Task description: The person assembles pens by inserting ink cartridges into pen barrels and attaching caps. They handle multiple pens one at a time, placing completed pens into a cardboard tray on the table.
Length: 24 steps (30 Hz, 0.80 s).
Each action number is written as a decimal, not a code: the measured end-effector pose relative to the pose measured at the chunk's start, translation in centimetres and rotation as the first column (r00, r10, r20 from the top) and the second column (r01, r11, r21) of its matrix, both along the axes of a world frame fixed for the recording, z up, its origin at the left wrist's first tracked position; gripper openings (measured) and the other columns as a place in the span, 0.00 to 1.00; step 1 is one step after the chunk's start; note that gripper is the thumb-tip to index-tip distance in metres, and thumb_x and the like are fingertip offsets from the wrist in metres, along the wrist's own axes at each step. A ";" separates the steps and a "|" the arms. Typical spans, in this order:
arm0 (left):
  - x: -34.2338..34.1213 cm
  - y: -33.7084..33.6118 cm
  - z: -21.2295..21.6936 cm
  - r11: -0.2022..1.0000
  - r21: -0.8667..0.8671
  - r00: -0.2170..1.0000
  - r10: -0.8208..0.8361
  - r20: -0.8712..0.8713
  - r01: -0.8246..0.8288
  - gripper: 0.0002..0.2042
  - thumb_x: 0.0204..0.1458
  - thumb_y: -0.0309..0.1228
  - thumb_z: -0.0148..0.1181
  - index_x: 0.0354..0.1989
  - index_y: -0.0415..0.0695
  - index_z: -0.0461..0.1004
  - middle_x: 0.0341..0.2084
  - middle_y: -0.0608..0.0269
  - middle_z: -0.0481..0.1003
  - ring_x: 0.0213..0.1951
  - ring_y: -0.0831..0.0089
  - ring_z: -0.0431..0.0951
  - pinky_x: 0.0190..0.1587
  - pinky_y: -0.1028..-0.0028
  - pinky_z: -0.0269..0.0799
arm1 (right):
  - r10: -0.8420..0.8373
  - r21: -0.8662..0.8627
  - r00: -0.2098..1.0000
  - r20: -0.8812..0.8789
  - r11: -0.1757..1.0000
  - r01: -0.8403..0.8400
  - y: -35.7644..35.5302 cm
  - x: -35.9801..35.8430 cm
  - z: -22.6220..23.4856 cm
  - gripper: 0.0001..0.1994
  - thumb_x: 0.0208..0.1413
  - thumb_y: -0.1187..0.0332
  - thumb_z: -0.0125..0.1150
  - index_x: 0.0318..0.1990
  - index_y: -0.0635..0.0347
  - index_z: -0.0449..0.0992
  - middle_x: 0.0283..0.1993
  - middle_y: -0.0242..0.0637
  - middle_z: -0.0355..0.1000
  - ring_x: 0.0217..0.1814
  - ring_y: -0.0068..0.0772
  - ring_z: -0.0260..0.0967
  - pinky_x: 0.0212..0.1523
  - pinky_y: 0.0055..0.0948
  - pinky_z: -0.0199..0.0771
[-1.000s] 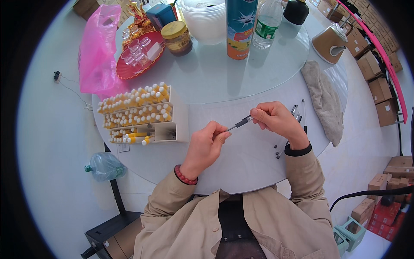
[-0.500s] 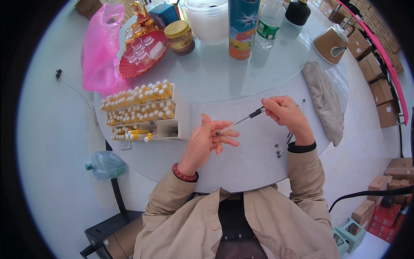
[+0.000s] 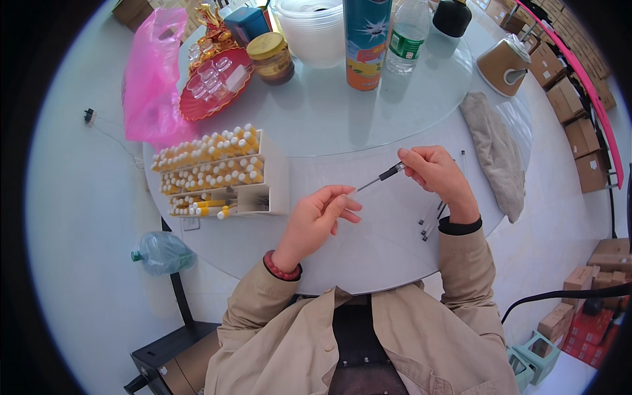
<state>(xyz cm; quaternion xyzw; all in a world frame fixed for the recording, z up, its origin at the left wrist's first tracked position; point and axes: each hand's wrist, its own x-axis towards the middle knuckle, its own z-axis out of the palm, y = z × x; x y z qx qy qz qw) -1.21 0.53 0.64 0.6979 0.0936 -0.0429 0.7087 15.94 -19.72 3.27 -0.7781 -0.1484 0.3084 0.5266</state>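
Note:
A slim pen (image 3: 376, 182) with a clear barrel and black grip slants between my two hands above the table. The thumb and fingers of my left hand (image 3: 308, 225) are closed round its lower, rear end, which they hide. At the grip end, my right hand (image 3: 436, 172) pinches the tip between thumb and forefinger, covering what lies there. Several similar pens (image 3: 426, 232) rest on the table beside my right wrist. Left of my left hand stands a white compartmented holder (image 3: 278, 172) packed with yellow sticks (image 3: 214, 176) that have white ends; some dark-tipped pieces sit in its lower right compartment.
A grey cloth (image 3: 494, 155) lies at the right, below a tan kettle (image 3: 503, 64). Farther back are a tall blue-orange can (image 3: 365, 49), a water bottle (image 3: 406, 41), a lidded jar (image 3: 270, 58), a red tray (image 3: 220, 97) of small cups and a pink bag (image 3: 150, 79).
My left hand has gone from open, with spread fingers under the pen's rear end, to closed round that end. My right hand keeps its pinch in nearly the same place.

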 end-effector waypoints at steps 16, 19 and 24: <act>0.4 -2.1 -1.1 0.515 0.791 0.880 -0.133 0.455 -0.331 0.10 0.54 0.31 0.64 0.39 0.41 0.73 0.23 0.59 0.73 0.25 0.61 0.75 0.24 0.66 0.69 | 0.252 0.017 0.966 0.059 0.967 -0.253 2.8 -2.9 -1.5 0.21 0.62 0.55 0.57 0.24 0.64 0.76 0.17 0.29 0.66 0.19 0.18 0.59 0.21 0.24 0.58; 0.4 -2.0 -1.2 0.543 0.776 0.881 -0.129 0.455 -0.321 0.08 0.55 0.29 0.63 0.39 0.40 0.72 0.23 0.59 0.72 0.24 0.60 0.74 0.24 0.65 0.69 | 0.252 0.049 0.965 0.068 0.966 -0.255 2.8 -2.9 -1.5 0.21 0.62 0.55 0.56 0.24 0.64 0.76 0.17 0.29 0.66 0.19 0.18 0.59 0.21 0.24 0.57; 0.3 -1.8 -1.0 0.639 0.714 0.885 -0.107 0.452 -0.287 0.07 0.56 0.26 0.62 0.39 0.39 0.72 0.24 0.55 0.72 0.24 0.55 0.73 0.25 0.64 0.67 | 0.270 0.049 0.962 0.048 0.961 -0.272 2.8 -2.9 -1.4 0.21 0.63 0.56 0.56 0.23 0.64 0.75 0.17 0.27 0.64 0.19 0.16 0.56 0.21 0.24 0.56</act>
